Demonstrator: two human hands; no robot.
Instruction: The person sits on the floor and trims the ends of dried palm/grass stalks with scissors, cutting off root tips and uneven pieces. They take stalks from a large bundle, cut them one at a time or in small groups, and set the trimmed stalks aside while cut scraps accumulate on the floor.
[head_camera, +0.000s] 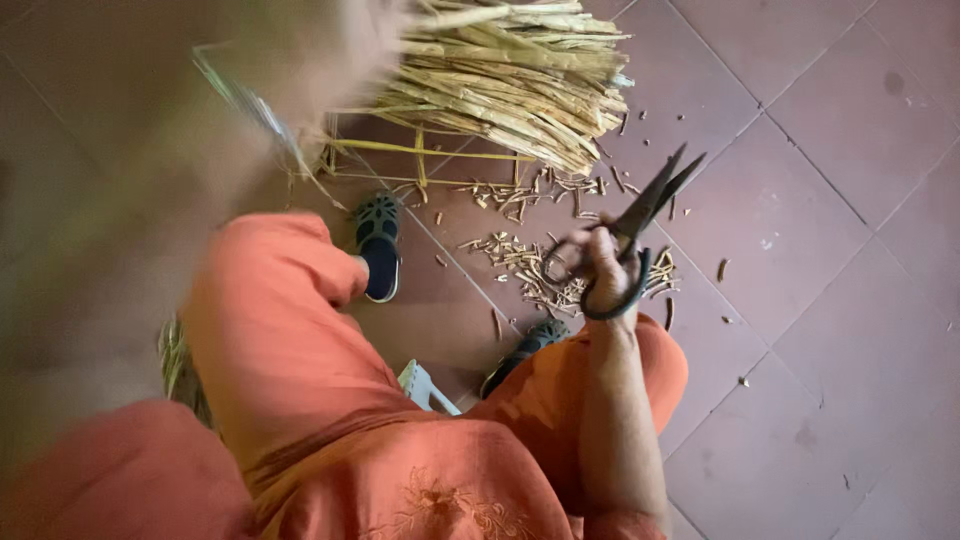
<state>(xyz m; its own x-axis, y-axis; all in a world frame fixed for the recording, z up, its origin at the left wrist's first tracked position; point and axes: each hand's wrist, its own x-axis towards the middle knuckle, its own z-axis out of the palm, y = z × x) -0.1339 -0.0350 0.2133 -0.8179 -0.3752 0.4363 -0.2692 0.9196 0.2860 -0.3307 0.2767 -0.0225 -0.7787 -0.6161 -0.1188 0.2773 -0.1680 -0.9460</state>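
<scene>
Down at the far left, your left arm fills the frame as a pale blur, so close to the camera that your left hand (330, 50) is only a smear near the top, and you cannot tell whether its fingers are curled or spread; it seems to sit against the near end of the straw bundle (510, 75), though the blur leaves that uncertain. Your orange trouser legs (270, 330) take up the lower middle, knees bent, with one dark sandal (378, 245) planted on the reddish floor tiles (830, 300) and the other sandal (525, 350) peeking out just beside your right knee. A pale plastic stool corner (425, 385) shows between your legs. Above the sandals, the straw bundle lies tilted across the top of the view, its cut ends pointing to the right, resting over a thin yellow frame (430, 155). Below those ends, short straw clippings (520, 265) are scattered on the tiles between your feet. Further right, your right hand (605, 270) is wrapped around the looped handles of the dark scissors (635, 225), fingers threaded through and closed on them, with the blades parted a little and pointing up and right, just beside the bundle's cut ends but not touching. A few stray clippings lie on the tiles beyond.
</scene>
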